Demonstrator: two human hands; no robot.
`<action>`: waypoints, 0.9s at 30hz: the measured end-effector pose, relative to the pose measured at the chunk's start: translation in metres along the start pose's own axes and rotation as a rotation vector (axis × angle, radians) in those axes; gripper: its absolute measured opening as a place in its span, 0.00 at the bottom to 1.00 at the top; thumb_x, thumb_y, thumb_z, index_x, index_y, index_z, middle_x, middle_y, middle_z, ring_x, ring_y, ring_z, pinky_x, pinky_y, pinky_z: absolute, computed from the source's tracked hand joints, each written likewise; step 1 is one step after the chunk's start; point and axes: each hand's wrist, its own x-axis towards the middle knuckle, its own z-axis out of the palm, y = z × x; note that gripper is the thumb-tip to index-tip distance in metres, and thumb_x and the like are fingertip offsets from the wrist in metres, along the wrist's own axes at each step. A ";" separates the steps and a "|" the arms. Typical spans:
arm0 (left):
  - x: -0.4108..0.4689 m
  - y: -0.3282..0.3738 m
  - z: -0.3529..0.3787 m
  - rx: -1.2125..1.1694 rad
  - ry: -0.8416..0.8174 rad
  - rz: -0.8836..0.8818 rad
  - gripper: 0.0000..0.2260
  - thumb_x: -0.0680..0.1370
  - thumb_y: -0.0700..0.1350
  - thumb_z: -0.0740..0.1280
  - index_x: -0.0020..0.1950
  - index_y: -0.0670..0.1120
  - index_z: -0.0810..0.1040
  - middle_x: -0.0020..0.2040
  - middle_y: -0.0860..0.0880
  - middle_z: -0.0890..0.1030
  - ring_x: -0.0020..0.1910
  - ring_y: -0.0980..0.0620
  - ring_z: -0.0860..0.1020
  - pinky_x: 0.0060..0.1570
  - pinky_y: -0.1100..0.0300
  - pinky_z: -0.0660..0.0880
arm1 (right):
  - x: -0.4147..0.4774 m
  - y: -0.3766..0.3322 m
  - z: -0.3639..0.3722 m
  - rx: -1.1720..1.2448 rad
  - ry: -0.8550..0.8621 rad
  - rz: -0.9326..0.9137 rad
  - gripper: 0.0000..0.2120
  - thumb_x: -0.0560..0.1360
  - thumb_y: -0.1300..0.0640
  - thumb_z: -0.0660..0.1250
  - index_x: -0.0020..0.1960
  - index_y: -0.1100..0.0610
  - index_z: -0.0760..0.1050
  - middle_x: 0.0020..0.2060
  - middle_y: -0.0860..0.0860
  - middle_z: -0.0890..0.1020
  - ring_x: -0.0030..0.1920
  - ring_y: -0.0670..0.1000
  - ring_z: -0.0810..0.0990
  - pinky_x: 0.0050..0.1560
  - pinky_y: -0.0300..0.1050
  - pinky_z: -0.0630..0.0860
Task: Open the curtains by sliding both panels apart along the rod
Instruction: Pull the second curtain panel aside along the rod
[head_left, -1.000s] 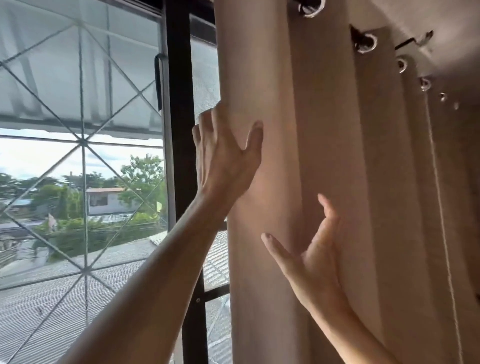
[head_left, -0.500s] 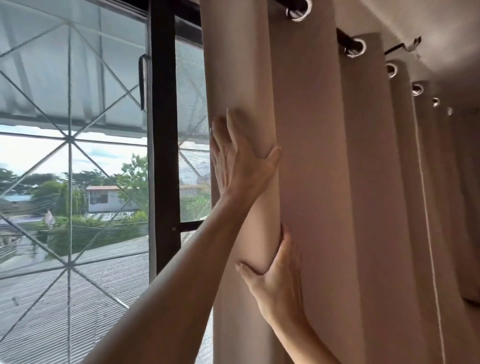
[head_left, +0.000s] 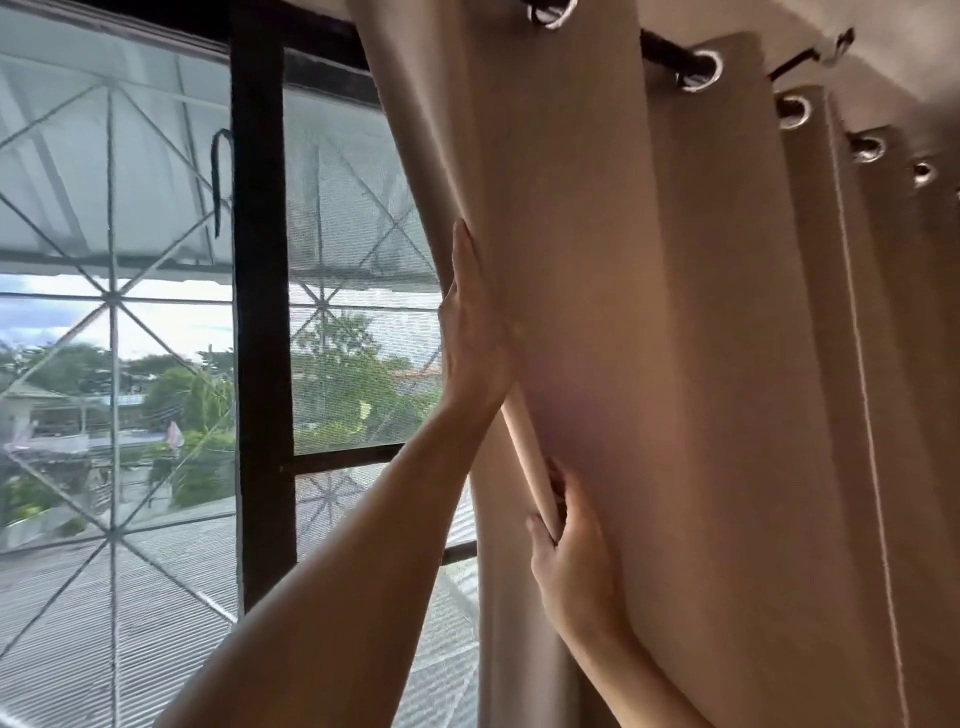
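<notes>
A beige curtain panel (head_left: 649, 322) hangs by metal grommets (head_left: 701, 73) from a dark rod (head_left: 658, 45) and fills the right half of the view, gathered in folds. My left hand (head_left: 472, 332) lies flat against the panel's left edge, fingers straight and pointing up. Lower down, my right hand (head_left: 571, 561) has its fingers curled around the rolled edge fold. Only this one panel is in sight; no other panel shows.
A dark window frame post (head_left: 260, 322) stands to the left of the curtain. Behind it are a screened pane (head_left: 353, 291) and a diagonal metal grille (head_left: 109, 301), with roofs and trees outside. The ceiling (head_left: 857, 31) is close above the rod.
The curtain's left edge has slid to the right, uncovering more of the screened pane. My right hand went from open beside the cloth to gripping the edge fold. My left hand followed the edge.
</notes>
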 end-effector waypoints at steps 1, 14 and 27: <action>0.000 0.004 0.008 -0.002 0.000 -0.005 0.38 0.70 0.28 0.59 0.78 0.42 0.50 0.56 0.38 0.80 0.34 0.48 0.75 0.31 0.67 0.65 | 0.004 0.005 -0.008 0.000 -0.002 -0.005 0.26 0.71 0.64 0.71 0.67 0.51 0.69 0.52 0.40 0.78 0.52 0.42 0.79 0.54 0.26 0.70; -0.003 0.058 0.111 0.015 -0.054 -0.077 0.43 0.67 0.26 0.62 0.79 0.45 0.50 0.72 0.43 0.70 0.47 0.51 0.73 0.39 0.70 0.66 | 0.060 0.077 -0.125 -0.175 -0.026 -0.036 0.08 0.72 0.64 0.68 0.45 0.52 0.75 0.32 0.49 0.81 0.33 0.51 0.78 0.38 0.45 0.75; -0.009 0.074 0.206 -0.184 -0.133 -0.061 0.41 0.69 0.29 0.61 0.79 0.47 0.50 0.62 0.44 0.77 0.50 0.55 0.74 0.41 0.76 0.63 | 0.106 0.147 -0.193 -0.287 -0.010 0.039 0.06 0.73 0.63 0.66 0.44 0.53 0.74 0.31 0.50 0.80 0.30 0.50 0.77 0.31 0.43 0.74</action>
